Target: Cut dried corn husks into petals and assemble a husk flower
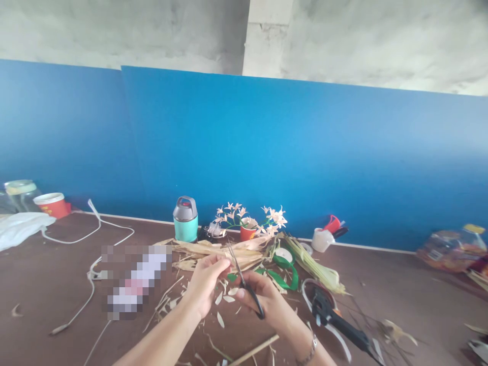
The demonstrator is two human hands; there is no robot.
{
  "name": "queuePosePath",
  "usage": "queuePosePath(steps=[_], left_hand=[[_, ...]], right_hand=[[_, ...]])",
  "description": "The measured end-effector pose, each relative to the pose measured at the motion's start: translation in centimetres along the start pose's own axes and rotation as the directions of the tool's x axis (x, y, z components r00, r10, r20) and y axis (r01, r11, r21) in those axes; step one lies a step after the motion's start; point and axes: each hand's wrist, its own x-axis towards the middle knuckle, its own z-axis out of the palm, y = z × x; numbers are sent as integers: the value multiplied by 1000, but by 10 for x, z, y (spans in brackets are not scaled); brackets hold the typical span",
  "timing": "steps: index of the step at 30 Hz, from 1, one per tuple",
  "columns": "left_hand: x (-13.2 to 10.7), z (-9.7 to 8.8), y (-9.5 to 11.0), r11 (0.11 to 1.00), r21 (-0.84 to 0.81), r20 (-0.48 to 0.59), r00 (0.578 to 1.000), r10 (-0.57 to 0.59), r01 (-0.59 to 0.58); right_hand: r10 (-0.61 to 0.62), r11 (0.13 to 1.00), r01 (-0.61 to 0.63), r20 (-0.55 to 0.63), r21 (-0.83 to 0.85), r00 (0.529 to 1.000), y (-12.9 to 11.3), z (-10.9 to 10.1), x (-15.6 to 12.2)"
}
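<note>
My right hand [267, 300] is closed round the black handles of a pair of scissors [244, 279], whose blades point up and away toward my left hand. My left hand [206, 279] pinches a small pale piece of dried husk at its fingertips, right beside the blades. Small cut petal-shaped husk pieces [224, 300] lie on the brown table [57, 284] under both hands. A pile of dried corn husks [213, 251] lies just beyond my hands.
Behind stand a teal flask [185, 219], a small red pot of husk flowers [247, 223], green ribbon [285, 269], a white cup [322, 239] and green stalks [316, 267]. A black glue gun [339, 320] lies right. A white cable [91, 264], red cup and jar sit left.
</note>
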Motion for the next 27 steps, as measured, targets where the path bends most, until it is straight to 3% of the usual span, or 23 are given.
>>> queuePosePath(steps=[6, 27], left_hand=[[0, -2, 1, 998, -48, 22, 999, -49, 50], [7, -13, 1, 996, 56, 132, 988, -73, 66]], right_hand=[[22, 1000, -22, 6, -15, 1000, -1, -1, 0], [49, 999, -49, 19, -17, 999, -2, -4, 1]])
